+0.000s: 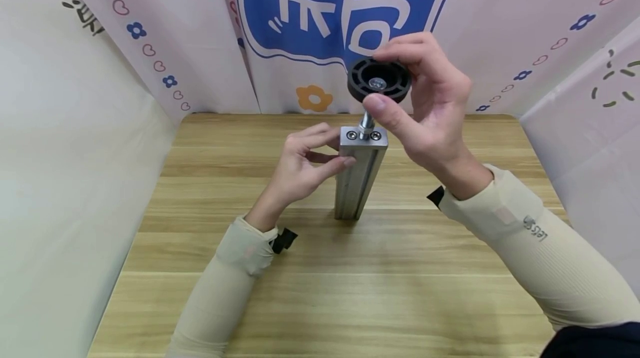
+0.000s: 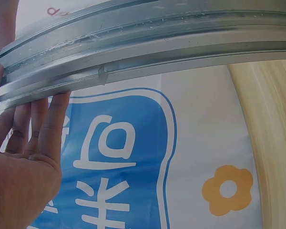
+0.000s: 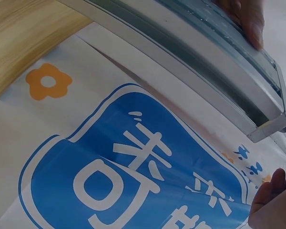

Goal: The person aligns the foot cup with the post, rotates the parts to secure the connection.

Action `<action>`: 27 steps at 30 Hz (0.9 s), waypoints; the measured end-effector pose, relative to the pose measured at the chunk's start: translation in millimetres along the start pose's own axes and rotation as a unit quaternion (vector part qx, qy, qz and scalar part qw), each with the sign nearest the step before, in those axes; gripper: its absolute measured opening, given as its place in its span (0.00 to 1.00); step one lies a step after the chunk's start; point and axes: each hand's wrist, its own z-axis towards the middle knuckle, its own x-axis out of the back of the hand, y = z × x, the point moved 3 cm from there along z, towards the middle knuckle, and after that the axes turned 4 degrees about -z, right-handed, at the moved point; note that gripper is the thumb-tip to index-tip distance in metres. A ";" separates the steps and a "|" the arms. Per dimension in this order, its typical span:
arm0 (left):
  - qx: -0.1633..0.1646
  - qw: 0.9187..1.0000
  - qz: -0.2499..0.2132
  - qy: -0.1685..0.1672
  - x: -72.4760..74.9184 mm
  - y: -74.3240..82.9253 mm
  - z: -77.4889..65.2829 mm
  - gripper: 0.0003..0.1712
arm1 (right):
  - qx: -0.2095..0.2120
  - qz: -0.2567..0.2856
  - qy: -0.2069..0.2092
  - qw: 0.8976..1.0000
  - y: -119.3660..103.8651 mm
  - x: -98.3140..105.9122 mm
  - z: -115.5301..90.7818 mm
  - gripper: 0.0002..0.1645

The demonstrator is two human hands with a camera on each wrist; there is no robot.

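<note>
An aluminium profile (image 1: 352,185) stands upright on the wooden table, with two screws in its top end plate (image 1: 351,135). From that plate rises a threaded stud (image 1: 368,123) with a nut at its base, bearing a round black levelling foot (image 1: 356,90). My left hand (image 1: 306,164) holds the profile near its top, thumb on the near face. My right hand (image 1: 435,105) pinches the foot's rim between thumb and fingers. Along the grooved profile (image 2: 157,40) in the left wrist view, the left fingers lie against its edge. The right wrist view shows only part of the right hand (image 3: 276,200).
The wooden tabletop (image 1: 320,291) surrounds the profile's base. Behind it hangs a printed curtain (image 1: 310,46) with a blue sign and an orange flower. White cloth walls (image 1: 65,152) enclose both sides.
</note>
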 end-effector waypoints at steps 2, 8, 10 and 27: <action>0.002 1.000 0.000 -0.001 0.0 -0.4 0.1 0.22 | -0.002 -0.003 0.001 1.000 0.7 0.2 -1.2 0.41; 0.006 1.000 0.003 -0.002 0.0 -1.1 0.1 0.22 | -0.008 -0.015 0.024 1.000 2.5 0.0 -2.3 0.44; 0.006 1.000 0.001 -0.002 0.1 -1.1 0.2 0.22 | -0.008 -0.026 0.029 0.999 2.8 -0.2 -1.8 0.49; 0.010 1.000 -0.008 0.000 0.4 -1.7 -0.4 0.21 | 0.009 0.030 -0.002 1.000 0.6 0.8 -2.0 0.20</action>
